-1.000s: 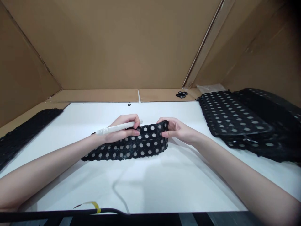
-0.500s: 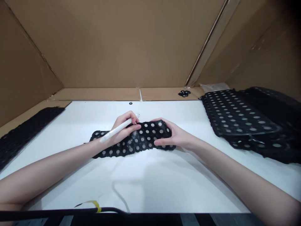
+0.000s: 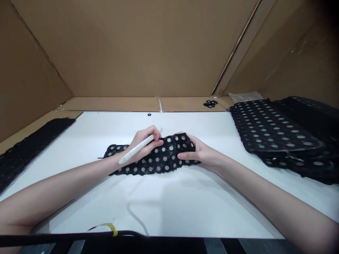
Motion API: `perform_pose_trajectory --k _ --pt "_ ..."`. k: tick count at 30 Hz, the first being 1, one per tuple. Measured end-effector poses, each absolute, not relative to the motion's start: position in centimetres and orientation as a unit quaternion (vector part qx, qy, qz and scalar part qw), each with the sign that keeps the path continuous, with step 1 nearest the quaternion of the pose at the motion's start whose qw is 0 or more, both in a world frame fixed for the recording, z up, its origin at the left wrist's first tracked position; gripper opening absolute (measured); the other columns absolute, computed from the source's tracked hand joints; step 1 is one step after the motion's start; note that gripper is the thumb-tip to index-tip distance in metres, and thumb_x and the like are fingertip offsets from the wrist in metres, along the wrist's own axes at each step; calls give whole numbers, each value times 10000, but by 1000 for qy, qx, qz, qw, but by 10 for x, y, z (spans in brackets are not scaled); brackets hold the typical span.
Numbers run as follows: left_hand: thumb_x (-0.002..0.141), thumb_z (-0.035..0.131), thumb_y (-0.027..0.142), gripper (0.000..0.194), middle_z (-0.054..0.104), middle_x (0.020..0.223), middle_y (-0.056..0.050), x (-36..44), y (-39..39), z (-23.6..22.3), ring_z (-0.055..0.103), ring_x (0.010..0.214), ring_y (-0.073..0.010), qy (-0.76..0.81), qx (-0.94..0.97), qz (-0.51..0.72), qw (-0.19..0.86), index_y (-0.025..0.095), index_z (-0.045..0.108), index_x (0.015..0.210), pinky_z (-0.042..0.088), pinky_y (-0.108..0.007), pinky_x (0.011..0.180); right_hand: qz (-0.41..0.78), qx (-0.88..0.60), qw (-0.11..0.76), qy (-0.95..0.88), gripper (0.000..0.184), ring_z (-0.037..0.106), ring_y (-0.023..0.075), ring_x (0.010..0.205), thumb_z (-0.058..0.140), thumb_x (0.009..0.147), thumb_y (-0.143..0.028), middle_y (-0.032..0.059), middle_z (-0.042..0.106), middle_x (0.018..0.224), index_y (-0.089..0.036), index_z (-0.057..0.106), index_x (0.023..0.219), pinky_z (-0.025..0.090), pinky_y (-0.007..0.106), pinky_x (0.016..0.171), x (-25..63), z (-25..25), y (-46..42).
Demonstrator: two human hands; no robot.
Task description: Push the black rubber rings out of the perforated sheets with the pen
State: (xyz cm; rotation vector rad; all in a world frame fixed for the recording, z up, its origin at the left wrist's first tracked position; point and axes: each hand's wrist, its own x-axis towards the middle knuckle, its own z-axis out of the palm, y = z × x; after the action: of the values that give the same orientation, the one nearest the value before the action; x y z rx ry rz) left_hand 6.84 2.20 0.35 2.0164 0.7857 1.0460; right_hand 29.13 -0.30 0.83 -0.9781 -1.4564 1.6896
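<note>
A strip of black lace-like fabric with rows of round pale openings (image 3: 158, 168) lies across the middle of the white table, its right part raised and curved. My left hand (image 3: 147, 143) is closed around a white pen-like tool (image 3: 137, 148), and its thumb and fingers also meet the fabric's upper edge. The tool's tip is among the fingers and too small to make out. My right hand (image 3: 200, 153) grips the fabric's right end, thumb on top and the other fingers hidden behind it.
Stacked black dotted fabric pieces (image 3: 278, 130) lie at the right. Another black piece (image 3: 31, 148) is at the left. A small black ring (image 3: 149, 114) and a little black cluster (image 3: 210, 103) sit at the back. Cardboard walls (image 3: 148, 49) enclose the table; a black cable (image 3: 79, 237) crosses the front edge.
The whole view has shifted slightly. The fabric between my hands has turned and bent a little at its right part. Both hands keep their holds.
</note>
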Motion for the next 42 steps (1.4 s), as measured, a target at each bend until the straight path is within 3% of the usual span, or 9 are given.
perform_pose_trajectory --k 11,21,35,42 --pt "828 579 229 194 548 760 -2 70 20 2 530 714 -124 298 792 410 341 179 418 732 418 -238 656 673 -363 306 -567 423 525 128 757 782 583 -197 -21 542 841 -193 532 924 435 239 647 293 10 1" --pt "823 589 234 185 559 763 -3 68 21 3 514 691 -117 313 789 411 332 173 438 734 409 -233 642 628 -399 287 -603 482 552 168 845 812 577 -238 6 569 915 -201 530 965 471 280 713 306 15 5" --pt "825 591 247 187 570 775 -7 68 20 6 539 717 -127 310 788 401 350 173 445 735 427 -240 658 646 -362 289 -607 458 554 138 730 817 524 -217 -21 570 804 -188 542 889 476 246 620 300 14 10" --pt "831 590 238 174 578 799 -5 67 22 4 533 729 -123 308 791 394 352 171 452 749 422 -241 681 606 -387 289 -632 445 564 151 777 802 589 -289 -1 590 866 -198 569 958 463 261 660 307 14 12"
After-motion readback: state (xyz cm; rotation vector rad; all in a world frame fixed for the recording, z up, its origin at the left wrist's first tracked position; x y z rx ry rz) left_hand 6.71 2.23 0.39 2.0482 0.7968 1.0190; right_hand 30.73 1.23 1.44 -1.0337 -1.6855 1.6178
